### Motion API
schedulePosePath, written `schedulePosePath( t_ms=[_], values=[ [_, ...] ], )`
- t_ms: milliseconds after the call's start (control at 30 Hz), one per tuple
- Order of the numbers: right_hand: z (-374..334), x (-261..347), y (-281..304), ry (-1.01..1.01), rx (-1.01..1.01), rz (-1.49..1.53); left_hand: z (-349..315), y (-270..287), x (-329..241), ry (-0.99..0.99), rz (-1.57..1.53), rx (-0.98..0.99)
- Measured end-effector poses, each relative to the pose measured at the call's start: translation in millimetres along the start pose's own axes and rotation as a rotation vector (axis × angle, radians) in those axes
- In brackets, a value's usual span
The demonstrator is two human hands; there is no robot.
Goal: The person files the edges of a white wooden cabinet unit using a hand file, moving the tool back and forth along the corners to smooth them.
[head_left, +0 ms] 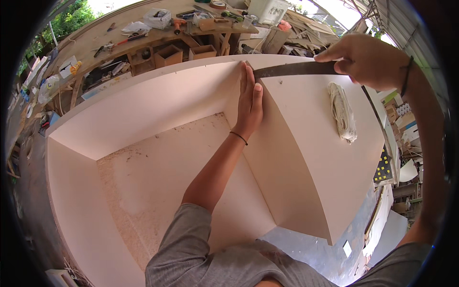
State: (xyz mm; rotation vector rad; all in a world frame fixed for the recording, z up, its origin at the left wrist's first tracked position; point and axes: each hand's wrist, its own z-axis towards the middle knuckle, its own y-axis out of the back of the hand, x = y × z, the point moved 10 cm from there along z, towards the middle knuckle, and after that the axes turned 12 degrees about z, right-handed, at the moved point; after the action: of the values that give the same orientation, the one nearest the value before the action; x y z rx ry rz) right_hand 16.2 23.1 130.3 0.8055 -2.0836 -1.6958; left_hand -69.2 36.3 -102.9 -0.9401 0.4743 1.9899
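Note:
My right hand (370,62), at the upper right, grips one end of a long, dark, flat metal file (301,70). Its narrow far end lies at the top corner of a white cabinet (291,177). Beside that tip, my left hand (250,103) rests with stretched fingers against the inner white panel, the fingertips reaching up to the panel's edge. Whether those fingers touch the file I cannot tell. A folded, off-white cloth bundle (342,112) lies on the cabinet's outer white face, below the file.
Dust and crumbs cover the bottom of the cabinet's open inside (162,177). Behind it stands a wooden workbench (86,43) with an orange drill (178,26), other tools and a white container (267,10). Scrap boards and clutter (406,124) pile up along the right.

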Motion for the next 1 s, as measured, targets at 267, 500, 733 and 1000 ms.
schedulePosePath(
  t_ms=[267, 500, 733, 1000],
  values=[
    [17.4, 33.6, -46.7, 0.200, 0.133, -0.297, -18.6, -2.8, 34.0, 0.028, 0.096, -0.032],
    [10.0, 26.7, -53.2, 0.181, 0.104, -0.285, -28.5, -7.4, 33.9, 0.118, 0.040, 0.061],
    [-16.4, 39.3, -63.5, 0.192, -0.092, -0.211, -49.6, -5.9, 29.3, -0.035, 0.211, -0.016],
    [-11.1, 27.7, -60.7, 0.138, 0.020, -0.174, -40.6, -1.5, 20.8, 0.039, 0.117, 0.053]
  ],
)
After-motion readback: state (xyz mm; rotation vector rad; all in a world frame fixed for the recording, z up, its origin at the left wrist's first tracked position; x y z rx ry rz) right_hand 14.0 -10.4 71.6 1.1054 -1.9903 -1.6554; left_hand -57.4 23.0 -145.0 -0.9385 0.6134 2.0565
